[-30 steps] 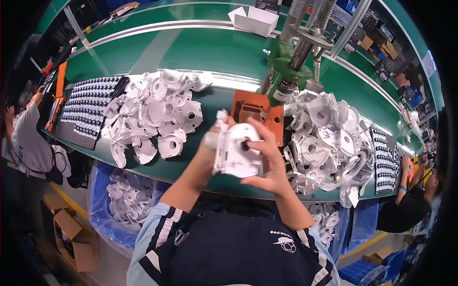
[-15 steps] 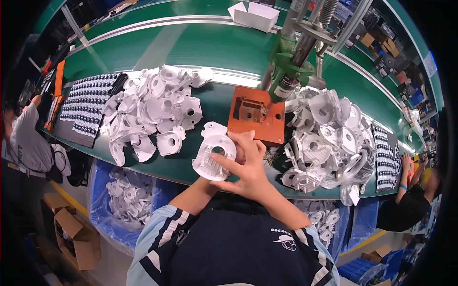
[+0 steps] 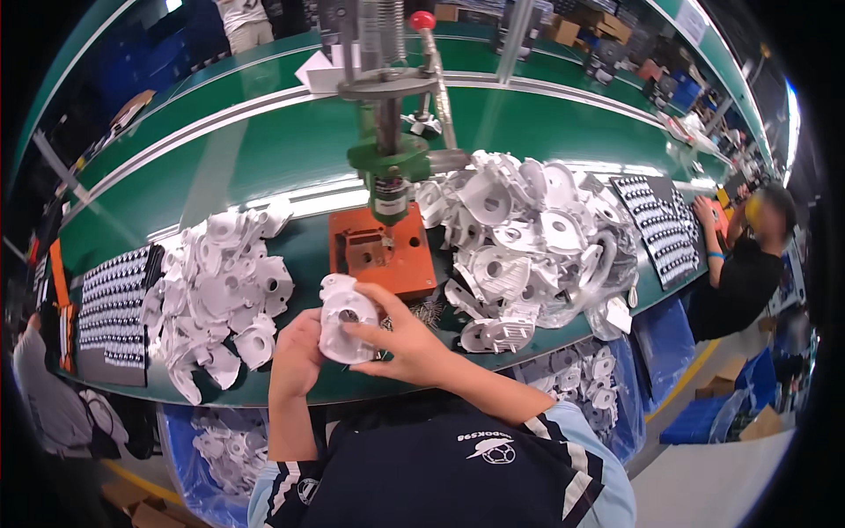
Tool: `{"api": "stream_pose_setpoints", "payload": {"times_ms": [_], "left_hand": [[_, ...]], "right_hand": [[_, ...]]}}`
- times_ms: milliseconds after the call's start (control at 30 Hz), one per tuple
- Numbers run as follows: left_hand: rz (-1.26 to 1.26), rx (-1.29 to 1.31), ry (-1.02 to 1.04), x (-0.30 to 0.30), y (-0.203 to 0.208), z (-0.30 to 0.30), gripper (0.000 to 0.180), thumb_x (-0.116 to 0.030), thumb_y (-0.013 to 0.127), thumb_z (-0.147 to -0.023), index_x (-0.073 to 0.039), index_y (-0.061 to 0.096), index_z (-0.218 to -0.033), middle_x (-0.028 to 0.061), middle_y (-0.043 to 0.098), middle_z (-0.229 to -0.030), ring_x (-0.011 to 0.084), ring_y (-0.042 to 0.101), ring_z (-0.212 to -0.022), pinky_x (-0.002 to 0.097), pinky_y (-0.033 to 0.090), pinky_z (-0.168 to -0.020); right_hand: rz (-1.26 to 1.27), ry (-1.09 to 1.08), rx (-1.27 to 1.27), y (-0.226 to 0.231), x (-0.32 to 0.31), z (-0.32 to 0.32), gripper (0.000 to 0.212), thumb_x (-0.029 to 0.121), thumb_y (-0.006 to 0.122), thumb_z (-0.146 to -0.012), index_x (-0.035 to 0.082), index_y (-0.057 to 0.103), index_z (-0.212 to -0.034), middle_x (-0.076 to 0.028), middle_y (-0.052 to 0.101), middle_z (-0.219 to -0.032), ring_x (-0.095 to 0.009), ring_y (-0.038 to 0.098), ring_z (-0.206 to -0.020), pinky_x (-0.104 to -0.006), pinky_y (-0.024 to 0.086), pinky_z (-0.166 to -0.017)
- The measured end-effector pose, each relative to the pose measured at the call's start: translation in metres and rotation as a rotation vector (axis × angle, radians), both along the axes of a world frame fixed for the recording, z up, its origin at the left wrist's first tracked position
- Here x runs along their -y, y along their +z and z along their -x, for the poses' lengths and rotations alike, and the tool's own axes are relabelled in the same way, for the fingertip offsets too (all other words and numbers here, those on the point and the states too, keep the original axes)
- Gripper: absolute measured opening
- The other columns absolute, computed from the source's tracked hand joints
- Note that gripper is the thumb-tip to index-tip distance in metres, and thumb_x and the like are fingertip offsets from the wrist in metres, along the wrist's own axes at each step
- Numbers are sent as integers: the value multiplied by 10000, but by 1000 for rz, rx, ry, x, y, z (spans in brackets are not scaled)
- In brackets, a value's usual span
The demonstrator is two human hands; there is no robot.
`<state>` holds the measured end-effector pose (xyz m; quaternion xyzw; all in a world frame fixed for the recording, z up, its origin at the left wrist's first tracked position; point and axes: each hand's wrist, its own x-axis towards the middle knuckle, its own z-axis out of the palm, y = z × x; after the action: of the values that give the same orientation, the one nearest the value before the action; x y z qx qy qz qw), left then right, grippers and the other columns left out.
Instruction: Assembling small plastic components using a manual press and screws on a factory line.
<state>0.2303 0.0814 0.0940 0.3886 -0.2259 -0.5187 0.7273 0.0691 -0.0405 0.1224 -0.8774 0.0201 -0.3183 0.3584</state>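
Just in front of the orange fixture block [image 3: 409, 275], a white plastic housing [image 3: 334, 333] with a round hole is held up between my two hands, tilted. My left hand [image 3: 299, 352] grips its left edge, with some fingertips hidden behind the part. From the right, my right hand [image 3: 407, 345] holds the same housing, thumb across its face near the hole and the other fingers along its far edge. Over the block stands a green hand press [image 3: 387, 163] with a red-knobbed lever [image 3: 424, 21]. No part of the housing visibly rests on the block.
Heaps of similar white housings lie to the left [image 3: 224, 286] and right [image 3: 493, 264] on the green bench. Beyond them are racks of small dark-and-white parts [image 3: 114, 308]. A blue lined bin [image 3: 180, 458] stands below. A co-worker [image 3: 748, 282] sits at right.
My view has swung right, so the bench sits further left in it. The left hand, mostly hidden behind the housing before, now shows at its left side. The housing is turned more edge-on.
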Motion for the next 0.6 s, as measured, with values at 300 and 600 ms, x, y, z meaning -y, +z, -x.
{"api": "stream_pose_setpoints", "payload": {"times_ms": [300,600], "left_hand": [[1,1610,421,44,22,-6,176,12,608,-782,-20,601,-955,146,617,-1055,281,608,-963,336,473,-813],[117,2090,410,117,-11,-3,184,-40,603,-751,-51,568,-931,161,601,-1040,326,586,-1006,396,488,-846]], "right_hand": [[58,-443,210,13,50,89,295,65,651,-715,49,645,-1010,-165,534,-1197,-287,540,-1048,-360,439,-845],[-331,-1313,148,-3,95,211,148,58,571,-852,-6,621,-975,-11,612,-851,-74,549,-768,-215,432,-708]]}}
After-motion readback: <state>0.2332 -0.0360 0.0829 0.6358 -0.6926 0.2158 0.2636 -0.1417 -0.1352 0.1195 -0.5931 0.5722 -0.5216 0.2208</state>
